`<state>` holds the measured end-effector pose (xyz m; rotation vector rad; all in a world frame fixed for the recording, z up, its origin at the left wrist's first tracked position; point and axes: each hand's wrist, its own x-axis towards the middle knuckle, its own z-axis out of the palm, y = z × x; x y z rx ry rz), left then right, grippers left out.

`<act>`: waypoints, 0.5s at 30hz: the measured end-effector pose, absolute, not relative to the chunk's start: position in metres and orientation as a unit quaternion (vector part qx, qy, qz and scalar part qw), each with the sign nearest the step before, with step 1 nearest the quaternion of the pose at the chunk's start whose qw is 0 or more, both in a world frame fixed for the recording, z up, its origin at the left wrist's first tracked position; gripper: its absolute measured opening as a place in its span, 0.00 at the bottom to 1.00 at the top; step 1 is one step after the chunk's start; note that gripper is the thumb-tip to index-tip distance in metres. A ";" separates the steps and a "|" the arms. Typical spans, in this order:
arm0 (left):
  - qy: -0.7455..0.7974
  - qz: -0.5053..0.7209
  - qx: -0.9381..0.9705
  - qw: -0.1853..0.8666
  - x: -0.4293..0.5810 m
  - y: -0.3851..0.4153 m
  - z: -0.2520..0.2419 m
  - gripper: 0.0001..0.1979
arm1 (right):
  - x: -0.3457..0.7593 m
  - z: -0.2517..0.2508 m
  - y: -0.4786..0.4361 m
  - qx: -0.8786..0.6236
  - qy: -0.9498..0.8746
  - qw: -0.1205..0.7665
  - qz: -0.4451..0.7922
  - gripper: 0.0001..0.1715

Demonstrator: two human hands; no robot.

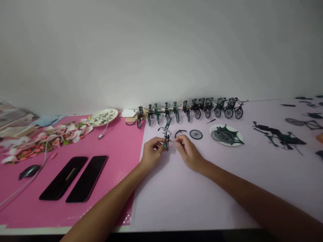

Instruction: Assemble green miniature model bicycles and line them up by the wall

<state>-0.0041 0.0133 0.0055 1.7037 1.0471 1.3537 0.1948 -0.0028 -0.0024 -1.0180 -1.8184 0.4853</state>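
Observation:
In the middle of the table, my left hand [152, 152] grips a small green toy bicycle [166, 135], its handlebar pointing away from me. My right hand [188, 151] is close on the bicycle's right side, fingers pinched on a thin, light-coloured rod [172, 143] that reaches toward the frame. What kind of piece the rod is, I cannot make out. Just beyond my right hand lie a dark curved strip [180, 130] and a loose spoked wheel [196, 134]. A white plate [241, 137] with green bicycle frames and wheels stands farther right.
Several finished toy bicycles [207, 107] line the wall. Loose dark parts [282, 136] are spread at the right. On the pink cover at left lie two black phones [87, 179], a computer mouse [29, 171], a white cable [45, 153], petal-like pieces [45, 141] and a plate of bits [116, 113].

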 end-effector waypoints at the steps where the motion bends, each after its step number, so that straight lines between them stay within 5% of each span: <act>1: 0.403 0.526 0.660 0.354 -0.004 0.013 0.005 0.16 | 0.195 0.000 -0.003 -0.418 -0.751 0.476 0.183 0.11; 6: 0.399 0.521 0.668 0.352 -0.003 0.013 0.005 0.15 | 0.196 0.004 0.002 -0.420 -0.784 0.441 0.123 0.22; 15: 0.418 0.516 0.659 0.354 -0.005 0.013 0.006 0.13 | 0.196 0.002 0.005 -0.398 -0.774 0.477 0.123 0.13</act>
